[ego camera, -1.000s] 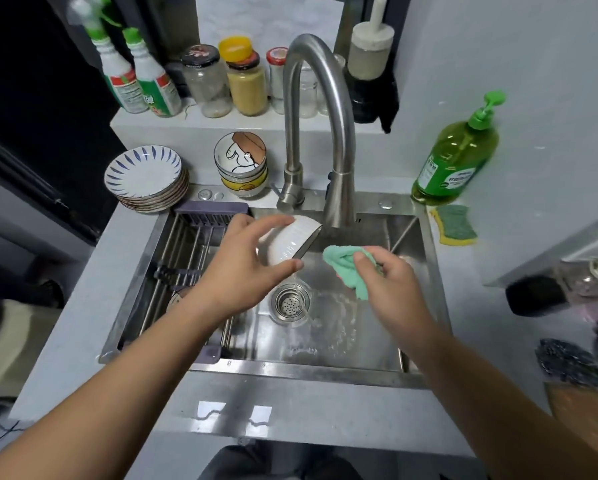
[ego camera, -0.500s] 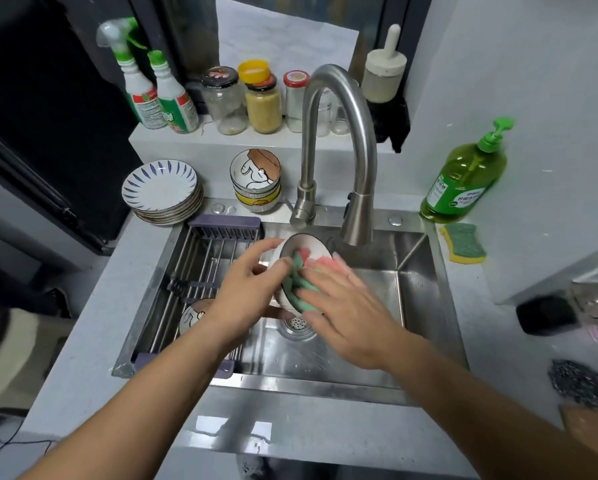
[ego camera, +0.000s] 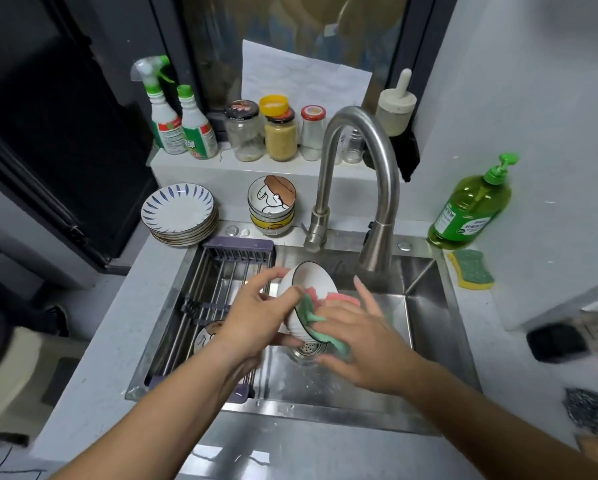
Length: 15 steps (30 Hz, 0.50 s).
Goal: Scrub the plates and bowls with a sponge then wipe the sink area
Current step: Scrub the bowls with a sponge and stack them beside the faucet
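Being gripped by the left hand (ego camera: 256, 320), thumb and fingers clamped round its rim and ribbed outside, a white bowl (ego camera: 311, 282) is being held tilted over the sink (ego camera: 425, 306), just above the drain (ego camera: 306, 349). A green-and-pink sponge cloth (ego camera: 308, 310) is being pressed into the bowl and over its rim by the right hand (ego camera: 366, 344), fingers spread apart and fairly straight. Stacked plates (ego camera: 178, 209) and stacked bowls (ego camera: 271, 202) are seen sitting on the counter behind the sink.
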Available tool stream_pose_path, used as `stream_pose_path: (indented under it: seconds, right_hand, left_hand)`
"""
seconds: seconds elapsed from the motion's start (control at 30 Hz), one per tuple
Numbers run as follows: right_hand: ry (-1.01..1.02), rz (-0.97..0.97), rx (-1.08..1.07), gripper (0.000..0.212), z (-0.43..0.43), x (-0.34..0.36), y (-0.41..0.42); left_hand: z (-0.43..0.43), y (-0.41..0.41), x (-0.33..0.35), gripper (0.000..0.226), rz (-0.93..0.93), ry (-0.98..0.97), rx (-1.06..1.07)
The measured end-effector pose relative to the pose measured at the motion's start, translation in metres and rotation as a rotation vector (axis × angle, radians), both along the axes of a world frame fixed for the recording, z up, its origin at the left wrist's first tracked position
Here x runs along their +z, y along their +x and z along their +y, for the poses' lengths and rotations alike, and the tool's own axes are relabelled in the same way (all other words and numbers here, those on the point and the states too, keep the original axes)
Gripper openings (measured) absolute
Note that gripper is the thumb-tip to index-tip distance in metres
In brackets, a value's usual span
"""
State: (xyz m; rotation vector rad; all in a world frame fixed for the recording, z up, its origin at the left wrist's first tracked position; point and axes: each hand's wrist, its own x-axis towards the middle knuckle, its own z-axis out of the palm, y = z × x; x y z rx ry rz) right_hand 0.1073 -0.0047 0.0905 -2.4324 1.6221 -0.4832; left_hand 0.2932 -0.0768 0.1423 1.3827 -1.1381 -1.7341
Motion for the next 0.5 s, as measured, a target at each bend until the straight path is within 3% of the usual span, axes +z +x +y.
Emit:
stream_pose_path:
  seconds: [0.07, 0.2, 0.33, 0.4, 0.5]
  right_hand:
    - [0.02, -0.108, -0.052, 0.044, -0.005, -0.002, 0.0]
    - [0.169, -0.673, -0.327, 0.034, -0.008, 0.02, 0.044]
    - [0.267, -0.801, -0.421, 0.032, -0.011, 0.031, 0.062]
    - [0.172, -0.704, -0.31, 0.032, -0.012, 0.036, 0.051]
    - [-0.135, -0.225, -0.096, 0.039, -0.021, 0.031, 0.015]
  left_hand:
    - [-0.003, 0.0, 0.002, 0.025, -0.002, 0.001, -0.035]
    - [-0.014, -0.004, 0.01, 0.018, 0.01, -0.05, -0.032]
    - [-0.017, -0.004, 0.014, 0.017, 0.037, -0.12, 0.029]
    - [-0.018, -0.003, 0.021, 0.016, 0.033, -0.122, 0.024]
    - [-0.023, 0.002, 0.037, 0.01, 0.057, 0.005, -0.089]
